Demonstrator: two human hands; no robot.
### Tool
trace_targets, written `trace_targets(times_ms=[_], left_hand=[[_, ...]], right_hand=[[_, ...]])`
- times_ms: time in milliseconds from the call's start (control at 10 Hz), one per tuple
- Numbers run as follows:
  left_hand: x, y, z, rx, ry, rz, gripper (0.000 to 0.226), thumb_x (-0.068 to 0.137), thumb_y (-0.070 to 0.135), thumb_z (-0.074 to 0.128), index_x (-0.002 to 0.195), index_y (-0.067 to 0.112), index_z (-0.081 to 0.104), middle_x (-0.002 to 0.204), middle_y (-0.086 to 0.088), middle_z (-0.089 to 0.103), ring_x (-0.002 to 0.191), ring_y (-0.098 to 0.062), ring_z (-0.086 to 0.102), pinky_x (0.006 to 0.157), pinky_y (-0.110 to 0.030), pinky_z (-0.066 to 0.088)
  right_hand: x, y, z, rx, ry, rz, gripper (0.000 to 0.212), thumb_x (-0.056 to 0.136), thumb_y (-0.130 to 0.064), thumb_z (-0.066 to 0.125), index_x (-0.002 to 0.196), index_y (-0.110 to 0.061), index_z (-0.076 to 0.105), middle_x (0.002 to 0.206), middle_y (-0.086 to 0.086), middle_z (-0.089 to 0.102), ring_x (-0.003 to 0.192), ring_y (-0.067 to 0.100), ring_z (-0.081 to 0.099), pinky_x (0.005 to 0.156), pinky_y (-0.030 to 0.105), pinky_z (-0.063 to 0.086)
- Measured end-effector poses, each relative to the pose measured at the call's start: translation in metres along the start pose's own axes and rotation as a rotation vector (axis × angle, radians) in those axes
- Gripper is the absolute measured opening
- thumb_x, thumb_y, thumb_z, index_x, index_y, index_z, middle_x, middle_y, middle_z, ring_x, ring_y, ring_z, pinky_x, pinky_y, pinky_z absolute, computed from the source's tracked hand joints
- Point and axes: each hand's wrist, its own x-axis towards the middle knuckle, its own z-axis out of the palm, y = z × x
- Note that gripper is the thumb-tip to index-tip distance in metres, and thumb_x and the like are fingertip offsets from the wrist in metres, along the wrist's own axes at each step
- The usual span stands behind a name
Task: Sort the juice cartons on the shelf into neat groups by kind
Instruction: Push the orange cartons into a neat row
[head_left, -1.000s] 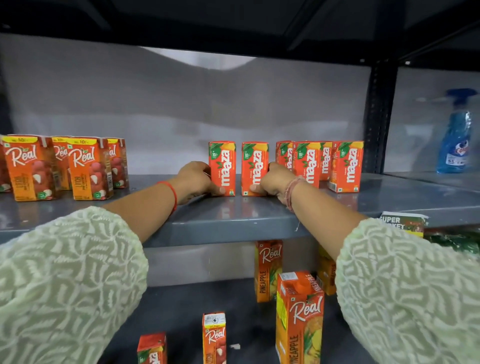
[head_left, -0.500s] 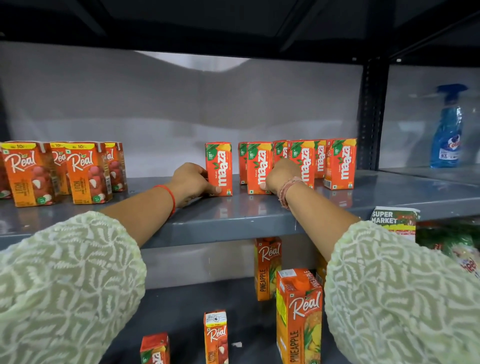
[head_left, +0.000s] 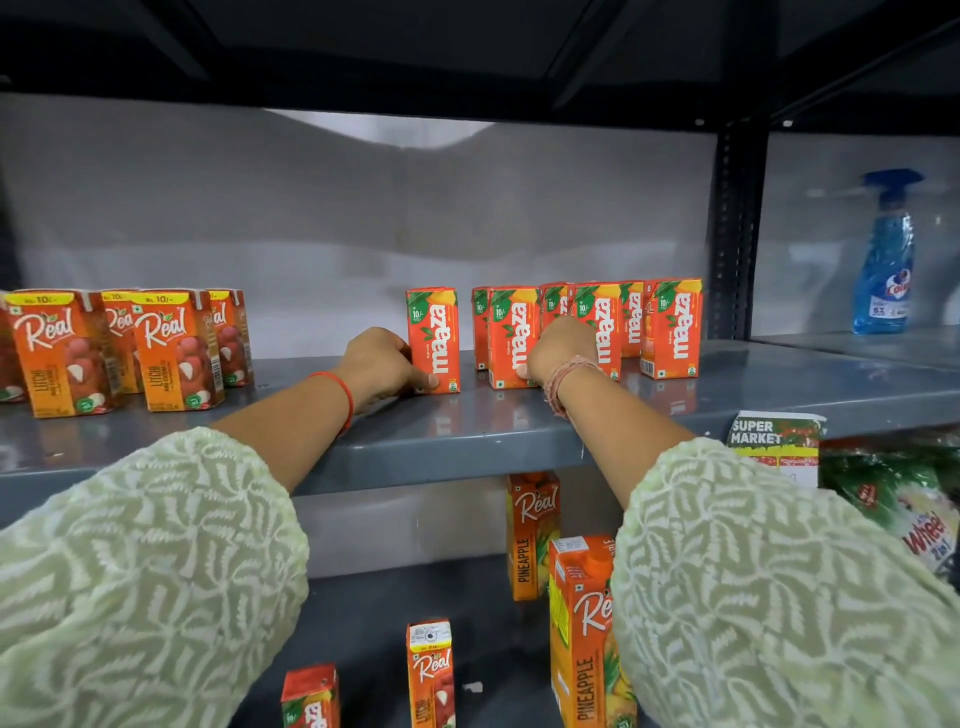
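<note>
Standing upright apart from the Maaza row (head_left: 597, 327) toward the shelf's (head_left: 467, 441) right end, lone Maaza carton (head_left: 434, 340) gripped by left hand (head_left: 376, 364); right hand (head_left: 558, 345) clasping the row's nearest carton (head_left: 511, 335).

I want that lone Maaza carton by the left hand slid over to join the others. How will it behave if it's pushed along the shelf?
The lone Maaza carton stands tall on a narrow base, so a high push may tip it; the left hand touches it low down, which seems safer. The shelf looks smooth and glossy, so it should slide easily. Being small, it is probably light.
</note>
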Motion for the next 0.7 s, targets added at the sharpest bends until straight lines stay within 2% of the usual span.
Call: trace_targets(times_ms=[100,300,700], left_hand=[[-0.0002,0.0007,-0.0004,0.020,0.007,0.007,0.047,0.076,0.015,0.076,0.117,0.000,0.061,0.118,-0.018,0.065,0.107,-0.030,0.061,0.098,-0.041,0.048],[-0.0003,0.0000,-0.0023,0.025,-0.019,0.003,0.047,0.078,0.017,0.074,0.120,-0.001,0.059,0.120,-0.018,0.064,0.108,-0.031,0.061,0.099,-0.043,0.047],[-0.0006,-0.0018,-0.0007,0.141,-0.016,0.052,0.046,0.080,0.021,0.072,0.119,0.000,0.060,0.120,-0.017,0.064,0.109,-0.029,0.059,0.094,-0.036,0.045]], right_hand=[[-0.0024,0.0006,-0.0030,0.015,-0.013,-0.013,0.032,0.090,-0.008,0.052,0.121,0.003,0.053,0.128,0.018,0.057,0.118,0.031,0.054,0.092,0.032,0.045],[-0.0064,0.0008,-0.0060,0.053,-0.039,-0.006,0.033,0.090,-0.005,0.049,0.122,0.004,0.051,0.129,0.020,0.055,0.120,0.032,0.052,0.093,0.032,0.044],[-0.0068,0.0055,-0.0020,0.099,-0.072,0.005,0.031,0.091,-0.006,0.049,0.120,0.004,0.053,0.127,0.020,0.056,0.118,0.031,0.053,0.092,0.032,0.044]])
